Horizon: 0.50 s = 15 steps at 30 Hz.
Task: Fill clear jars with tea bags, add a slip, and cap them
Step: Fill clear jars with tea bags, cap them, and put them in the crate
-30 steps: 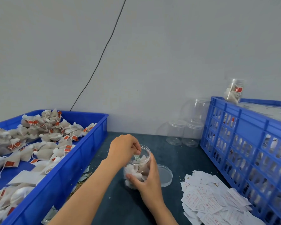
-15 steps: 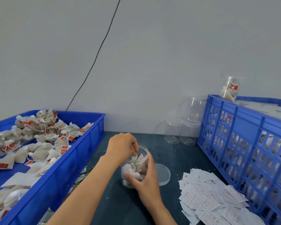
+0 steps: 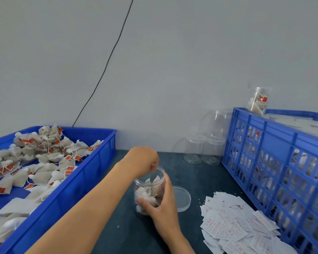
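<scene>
head view: right grip (image 3: 162, 208) wraps the clear jar (image 3: 149, 187) of tea bags (image 3: 147, 194) on the counter (image 3: 200, 180); left grip's (image 3: 143, 160) fingers curl over its mouth, hold unclear. lid (image 3: 182, 197) lies just right, slips (image 3: 235, 226) beyond.

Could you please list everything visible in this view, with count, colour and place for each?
Jar being filled: one, clear, centre of the table, tea bags inside, no lid.
Lid: one, clear, flat on the table right of that jar.
Loose tea bags: many, off-white with red tags, in the tray.
Tray: one, blue, left.
Paper slips: a pile, white with red print, front right.
Crate: one, blue, right.
Filled jar: one, clear, on the crate's far corner.
Empty jars: at least three, clear, by the wall.
Cable: one, black, on the wall.
Table: dark.
Left hand: over the jar mouth, fingers curled.
Right hand: grips the jar's side.
</scene>
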### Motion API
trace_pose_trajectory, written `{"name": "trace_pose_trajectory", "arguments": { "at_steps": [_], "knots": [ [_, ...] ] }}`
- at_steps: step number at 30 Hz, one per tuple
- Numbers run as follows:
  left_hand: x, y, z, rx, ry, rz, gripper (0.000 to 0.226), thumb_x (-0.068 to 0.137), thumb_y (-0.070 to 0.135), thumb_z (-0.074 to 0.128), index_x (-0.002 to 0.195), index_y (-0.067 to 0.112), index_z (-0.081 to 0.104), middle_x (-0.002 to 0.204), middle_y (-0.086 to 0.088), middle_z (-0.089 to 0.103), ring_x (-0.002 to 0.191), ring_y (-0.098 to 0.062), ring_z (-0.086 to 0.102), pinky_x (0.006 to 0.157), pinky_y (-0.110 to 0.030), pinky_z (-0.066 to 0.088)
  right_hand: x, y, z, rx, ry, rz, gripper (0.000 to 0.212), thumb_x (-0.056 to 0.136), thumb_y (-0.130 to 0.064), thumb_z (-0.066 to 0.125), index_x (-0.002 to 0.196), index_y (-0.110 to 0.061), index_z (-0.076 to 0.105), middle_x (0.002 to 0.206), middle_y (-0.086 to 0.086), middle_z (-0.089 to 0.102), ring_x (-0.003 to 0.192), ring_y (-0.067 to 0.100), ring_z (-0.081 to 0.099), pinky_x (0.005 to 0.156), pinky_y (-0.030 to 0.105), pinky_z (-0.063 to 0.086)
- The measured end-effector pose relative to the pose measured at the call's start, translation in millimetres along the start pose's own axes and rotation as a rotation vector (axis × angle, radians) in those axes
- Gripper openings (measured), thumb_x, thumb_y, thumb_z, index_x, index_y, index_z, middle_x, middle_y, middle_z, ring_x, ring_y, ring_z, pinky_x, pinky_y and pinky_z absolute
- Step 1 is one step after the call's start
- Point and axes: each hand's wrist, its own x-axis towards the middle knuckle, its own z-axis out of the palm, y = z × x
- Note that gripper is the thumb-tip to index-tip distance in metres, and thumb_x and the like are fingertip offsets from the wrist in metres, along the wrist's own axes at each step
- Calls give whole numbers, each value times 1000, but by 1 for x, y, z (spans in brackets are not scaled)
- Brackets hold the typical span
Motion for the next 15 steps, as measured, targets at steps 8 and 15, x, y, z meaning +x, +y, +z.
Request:
{"name": "trace_pose_trajectory", "arguments": {
  "at_steps": [8,15],
  "knots": [
    [-1,5,-8,-255,-360,-5,24,86,6,57,100,11,75,94,-1,70,81,-20,59,70,-28,46,1,0,0,10,0,-11,100,62,-42,83,144,-48,25,136,-18,47,124,6,49,100,35,47],
    [21,8,12,-172,-570,-126,23,81,31,71,94,11,73,94,-3,72,89,-21,66,83,-32,53,1,-1,0,20,-10,11,103,61,-46,82,144,-49,22,137,-21,43,125,2,46,104,32,44]
  ]
}}
